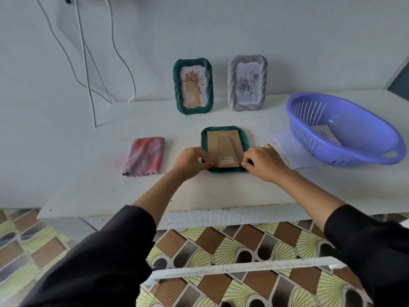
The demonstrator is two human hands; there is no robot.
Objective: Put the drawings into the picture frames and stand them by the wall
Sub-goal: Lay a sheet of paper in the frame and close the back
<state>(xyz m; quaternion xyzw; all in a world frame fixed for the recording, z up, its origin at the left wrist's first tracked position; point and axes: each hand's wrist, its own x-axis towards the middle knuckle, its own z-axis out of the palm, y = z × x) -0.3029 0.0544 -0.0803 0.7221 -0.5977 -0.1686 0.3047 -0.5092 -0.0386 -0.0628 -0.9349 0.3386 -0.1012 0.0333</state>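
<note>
Sleeves (99, 262) lead to our left hand (191, 161) and right hand (263, 162), which meet at the near edge of a face-down frame (245, 140) lying flat mid-table (199, 191). We see both sets of fingers curled: the left pinch the near left corner of the backing (223, 147), the right its near right corner. A green frame (193, 86) and a grey frame (247, 83), both filled, stand against the wall (221, 29); a drawing (324, 132) lies in the basket (354, 149) at right, a cloth (143, 156) at left.
</note>
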